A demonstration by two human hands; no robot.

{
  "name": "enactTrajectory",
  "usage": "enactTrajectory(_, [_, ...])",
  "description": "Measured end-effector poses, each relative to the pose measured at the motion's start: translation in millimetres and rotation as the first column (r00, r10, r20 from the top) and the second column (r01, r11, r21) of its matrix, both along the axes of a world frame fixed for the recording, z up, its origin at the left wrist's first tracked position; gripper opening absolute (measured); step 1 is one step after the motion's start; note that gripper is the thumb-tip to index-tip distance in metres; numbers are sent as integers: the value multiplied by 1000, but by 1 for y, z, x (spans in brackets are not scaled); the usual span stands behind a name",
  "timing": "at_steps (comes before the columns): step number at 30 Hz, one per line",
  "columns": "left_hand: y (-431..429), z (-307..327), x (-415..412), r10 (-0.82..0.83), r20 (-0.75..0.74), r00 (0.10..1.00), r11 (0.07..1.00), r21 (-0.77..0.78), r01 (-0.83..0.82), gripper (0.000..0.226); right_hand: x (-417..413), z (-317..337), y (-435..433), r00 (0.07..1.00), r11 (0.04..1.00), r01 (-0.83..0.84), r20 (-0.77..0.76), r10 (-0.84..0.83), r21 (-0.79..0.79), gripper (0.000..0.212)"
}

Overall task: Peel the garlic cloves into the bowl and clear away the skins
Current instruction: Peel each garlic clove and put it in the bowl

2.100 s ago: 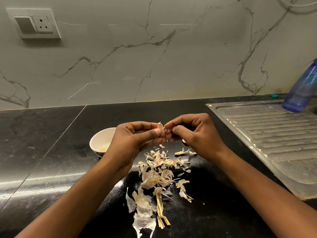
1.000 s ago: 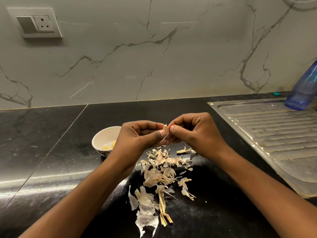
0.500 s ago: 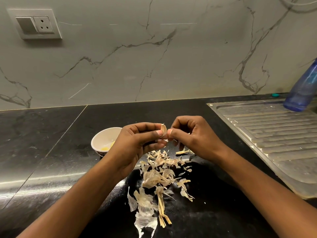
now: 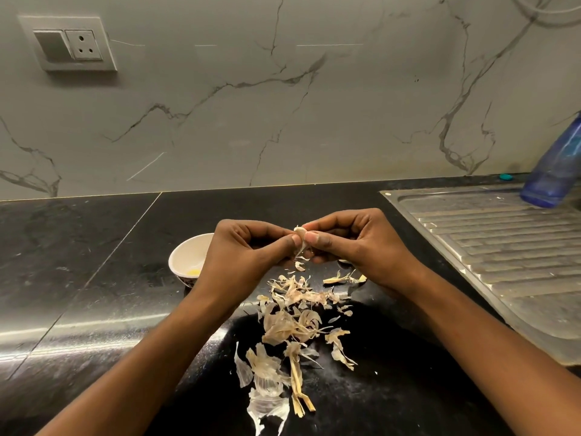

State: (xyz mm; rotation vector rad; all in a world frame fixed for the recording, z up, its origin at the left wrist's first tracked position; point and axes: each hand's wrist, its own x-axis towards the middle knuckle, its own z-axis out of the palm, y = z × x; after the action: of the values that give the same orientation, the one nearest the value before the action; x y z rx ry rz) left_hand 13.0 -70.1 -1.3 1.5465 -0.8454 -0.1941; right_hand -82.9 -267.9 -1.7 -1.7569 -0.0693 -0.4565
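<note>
Above the middle of the black counter [image 4: 78, 262], the left hand [image 4: 248, 250] and the right hand [image 4: 361, 247] meet fingertip to fingertip. Both pinch one garlic clove [image 4: 301, 236] between thumb and curled fingers, and a pale flap of skin hangs from it. The white bowl [image 4: 188, 251] stands just behind the left hand, partly hidden by it, with something yellow at its bottom. Loose skins [image 4: 295, 322] lie scattered below the hands toward the counter's near edge. At the counter's right end, a blue bottle [image 4: 559, 165] sits on the steel drainboard [image 4: 503, 253] near the back wall.
</note>
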Motion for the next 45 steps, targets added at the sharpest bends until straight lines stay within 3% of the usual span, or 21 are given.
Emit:
enactTrajectory(4, [-1,-1,-1,3,36,999,1000,-6,-2,26,-1,-1,-1,1000,1000,-6,19,6,-8,30])
enactTrajectory(9, [-2,-4,-1,15,-21,1000,1000,-22,-16,6,-2,-2,2,1000,996,-25,14,26,-90,28])
enactTrajectory(15, [-4,-8,-2,35,-35,999,997,-68,-38,6,-3,-3,8,999,992,-32,33,36,-121,26])
enactTrajectory(26, [-3,-2,0,-10,-123,992,994,-112,-4,6,-3,-3,6,994,989,-109,19,108,98,32])
enactTrajectory(31, [-3,-1,0,-17,-179,984,991,-137,-7,17,-2,-3,2,993,974,-120,0,122,191,31])
enactTrajectory(38, [-2,0,-1,8,-99,995,994,-107,-18,6,-1,-2,2,981,956,-160,-71,182,245,37])
enactTrajectory(45, [0,1,5,54,-44,998,998,-42,-56,3,0,-2,2,985,970,-87,-126,118,228,38])
